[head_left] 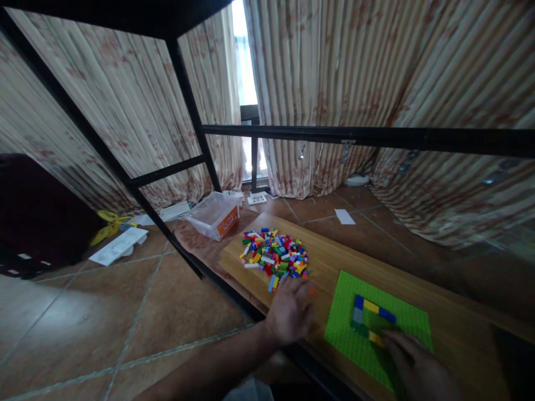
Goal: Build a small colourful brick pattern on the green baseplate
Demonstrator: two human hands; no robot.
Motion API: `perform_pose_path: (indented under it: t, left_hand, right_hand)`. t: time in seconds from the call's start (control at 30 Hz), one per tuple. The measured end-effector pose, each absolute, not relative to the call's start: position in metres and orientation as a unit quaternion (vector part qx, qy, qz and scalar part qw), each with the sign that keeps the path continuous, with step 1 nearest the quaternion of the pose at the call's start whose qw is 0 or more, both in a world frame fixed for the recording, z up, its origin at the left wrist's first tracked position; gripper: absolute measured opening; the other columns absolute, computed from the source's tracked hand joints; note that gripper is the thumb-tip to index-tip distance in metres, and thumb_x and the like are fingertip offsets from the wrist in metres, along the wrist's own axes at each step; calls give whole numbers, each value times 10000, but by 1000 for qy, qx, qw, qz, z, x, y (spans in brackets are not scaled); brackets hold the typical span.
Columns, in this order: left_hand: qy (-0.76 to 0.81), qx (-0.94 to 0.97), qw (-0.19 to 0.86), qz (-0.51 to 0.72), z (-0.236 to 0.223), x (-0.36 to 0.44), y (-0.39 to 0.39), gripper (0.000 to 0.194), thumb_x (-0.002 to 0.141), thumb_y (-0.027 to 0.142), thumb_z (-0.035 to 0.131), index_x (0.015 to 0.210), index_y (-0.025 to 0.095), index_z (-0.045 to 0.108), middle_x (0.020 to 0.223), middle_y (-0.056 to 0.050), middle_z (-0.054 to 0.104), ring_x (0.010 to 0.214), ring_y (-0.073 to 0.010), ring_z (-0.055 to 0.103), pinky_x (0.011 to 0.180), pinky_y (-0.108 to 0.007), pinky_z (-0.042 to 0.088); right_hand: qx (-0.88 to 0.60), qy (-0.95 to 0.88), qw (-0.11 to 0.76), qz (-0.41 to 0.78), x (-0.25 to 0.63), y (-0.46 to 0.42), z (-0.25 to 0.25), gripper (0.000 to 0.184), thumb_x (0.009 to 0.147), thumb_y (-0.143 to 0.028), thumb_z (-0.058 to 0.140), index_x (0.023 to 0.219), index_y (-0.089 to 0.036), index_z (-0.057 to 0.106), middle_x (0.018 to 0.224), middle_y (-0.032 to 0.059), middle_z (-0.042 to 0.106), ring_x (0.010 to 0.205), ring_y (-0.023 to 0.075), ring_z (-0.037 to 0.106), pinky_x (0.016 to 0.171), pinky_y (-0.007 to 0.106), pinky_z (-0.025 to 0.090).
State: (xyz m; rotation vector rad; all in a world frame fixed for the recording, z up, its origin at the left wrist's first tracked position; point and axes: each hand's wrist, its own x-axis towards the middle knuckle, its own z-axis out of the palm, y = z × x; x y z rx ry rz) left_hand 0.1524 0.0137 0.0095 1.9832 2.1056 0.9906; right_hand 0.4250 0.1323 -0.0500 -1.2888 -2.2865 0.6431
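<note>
My left hand (289, 312) is at the near edge of a heap of small colored building bricks (273, 256) on a wooden board (321, 245). Its fingers reach out over the bricks with the thumb apart, and no held brick shows. A green studded baseplate (340, 317) lies to the right. On it, blue (387, 316), yellow (370, 306), grey (358, 315) and dark green (360, 328) bricks form a bent outline. My right hand (418, 362) is low over the plate, its fingertips closed at the end of a yellow brick (377, 339) beside the dark green one.
A clear plastic box (209, 214) with an orange label stands beyond the heap. Black metal bars (355, 133) frame the space above and at the left. White packaging (119, 246) and a dark suitcase (37, 217) are on the tiled floor. Striped curtains (326, 72) hang behind.
</note>
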Motion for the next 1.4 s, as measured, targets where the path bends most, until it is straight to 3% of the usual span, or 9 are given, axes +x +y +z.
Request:
perform_pose_path:
  t: [0.1,0.3,0.43,0.6,0.8,1.17,1.4]
  left_hand:
    - [780,525,-12,341,8,90,8,320,817,180,533,1132,200,583,1071,-91,611,997,-224,581,897,-401,474]
    - [851,412,-32,325,2,15,3,294,809,155,547,1095,163,612,964,-72,629,888,-195,612,830,-334,493]
    - [864,400,-43,303,5,-7,14,296,806,168,566,1097,160,620,983,-83,640,924,-205,608,851,-327,484]
    - [849,473,-49,230,11,-20,37,323,799,180,589,1119,207,621,1044,-72,637,1003,-221,573,904,-348,450]
    - [835,516,-61,179,11,-20,57,194,850,218,550,1002,213,672,1030,-77,656,1001,-235,574,895,-367,429]
    - [816,447,36,365,8,-25,57,248,818,191,553,1033,189,675,984,-52,686,872,-169,641,812,-284,491]
    - [804,549,28,228,25,-16,77,295,772,124,555,1014,223,693,1040,-56,677,925,-183,631,878,-303,475]
  right_hand:
    - [-466,-826,221,228,426,133,-52,402,826,-513,402,918,-247,690,1057,68,695,937,239,671,805,365,547]
    - [-465,-831,223,207,430,136,-61,365,830,-464,405,922,-265,696,1054,66,700,875,237,685,761,358,561]
    - [-461,-835,220,207,431,138,-64,371,818,-487,412,896,-269,702,1016,62,712,849,236,689,735,357,568]
    - [-450,-843,227,191,429,139,-59,358,816,-467,415,870,-264,706,982,68,717,833,233,688,723,351,568]
    - [-432,-854,232,173,423,136,-49,355,830,-430,400,843,-249,705,934,76,717,810,220,682,710,331,564]
    - [-434,-853,226,179,423,136,-53,390,850,-476,395,867,-253,714,978,62,719,847,212,693,760,331,571]
    - [-425,-856,233,179,423,137,-51,385,855,-458,394,858,-248,717,953,68,720,826,206,695,750,316,576]
